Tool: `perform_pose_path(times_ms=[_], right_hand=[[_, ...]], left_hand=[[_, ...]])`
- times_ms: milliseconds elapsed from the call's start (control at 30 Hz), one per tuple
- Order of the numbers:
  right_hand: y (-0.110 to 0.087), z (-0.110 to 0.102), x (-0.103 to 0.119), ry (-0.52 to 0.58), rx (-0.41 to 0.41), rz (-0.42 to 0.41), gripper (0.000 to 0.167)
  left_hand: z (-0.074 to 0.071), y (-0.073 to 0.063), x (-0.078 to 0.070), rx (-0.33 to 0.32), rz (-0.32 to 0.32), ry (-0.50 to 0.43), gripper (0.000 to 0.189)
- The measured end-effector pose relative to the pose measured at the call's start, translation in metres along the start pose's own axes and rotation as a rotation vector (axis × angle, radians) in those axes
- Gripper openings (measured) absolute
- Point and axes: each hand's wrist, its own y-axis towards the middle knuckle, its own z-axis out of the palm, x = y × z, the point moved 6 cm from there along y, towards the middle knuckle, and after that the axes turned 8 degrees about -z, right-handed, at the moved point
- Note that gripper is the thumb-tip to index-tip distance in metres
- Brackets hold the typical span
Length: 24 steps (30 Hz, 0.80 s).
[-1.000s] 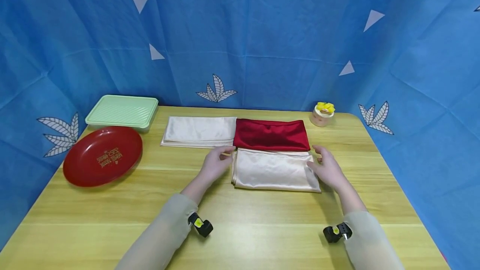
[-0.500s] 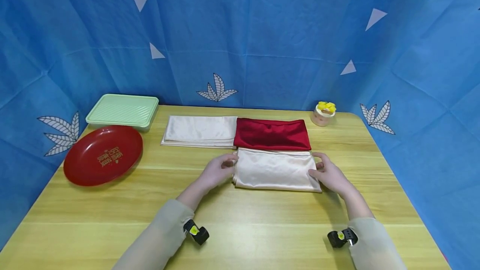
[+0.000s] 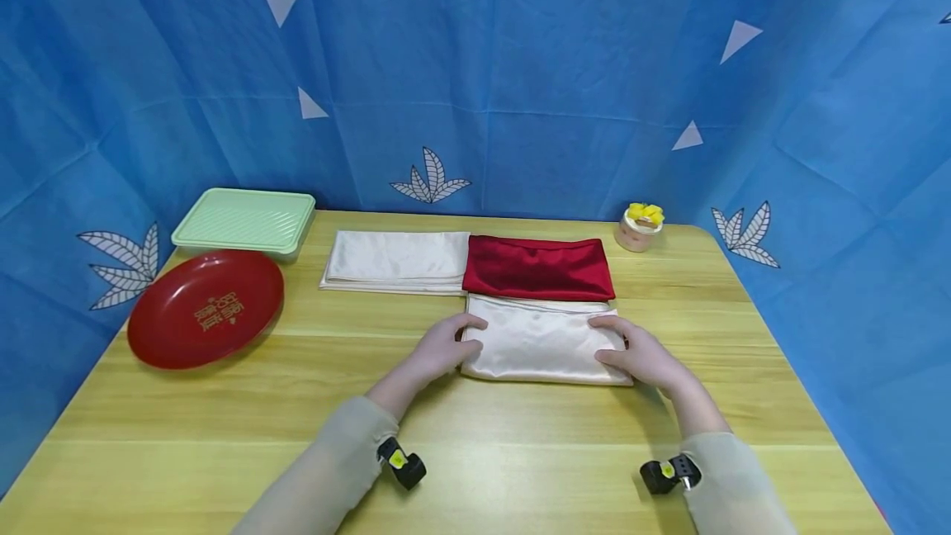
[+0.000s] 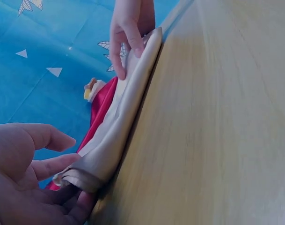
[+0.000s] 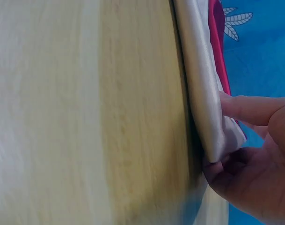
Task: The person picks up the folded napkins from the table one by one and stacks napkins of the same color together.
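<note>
A folded cream satin cloth [image 3: 539, 347] lies on the wooden table, its far edge against a folded red satin cloth [image 3: 538, 269]. My left hand [image 3: 438, 348] grips its left end, thumb and forefinger on top; in the left wrist view other fingers [image 4: 81, 206] reach beneath the layered edge. At the opposite end my right hand [image 3: 643, 355] holds the cloth. The right wrist view has that thumb [image 5: 250, 110] on top and fingers curled under the corner. Left of the red cloth lies another folded white satin cloth [image 3: 399, 258].
At the back left stands a pale green lidded box [image 3: 245, 220], with a red oval plate [image 3: 171, 312] leaning on it. A small pink and white pot with a yellow top [image 3: 639, 228] stands at the back right. A blue curtain [image 3: 557, 64] hangs behind the table.
Both hands have moved inward from beside the cream cloth onto its two ends and now grip it. The red cloth, white cloth, plate, box and pot have stayed put.
</note>
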Motion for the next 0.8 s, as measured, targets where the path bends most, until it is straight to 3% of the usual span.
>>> perform_pose_path(times_ms=[333, 533, 800], right_hand=[[0.003, 0.014, 0.006, 0.073, 0.018, -0.020, 0.037], [0.007, 0.020, 0.009, 0.062, 0.027, -0.027, 0.035], [0.008, 0.022, 0.010, 0.060, 0.036, -0.020, 0.032]], left_hand=[[0.007, -0.001, -0.005, 0.012, 0.028, -0.037, 0.039], [0.013, 0.000, -0.009, 0.061, 0.051, -0.072, 0.034], [0.010, -0.002, -0.006, 0.074, 0.067, -0.030, 0.029]])
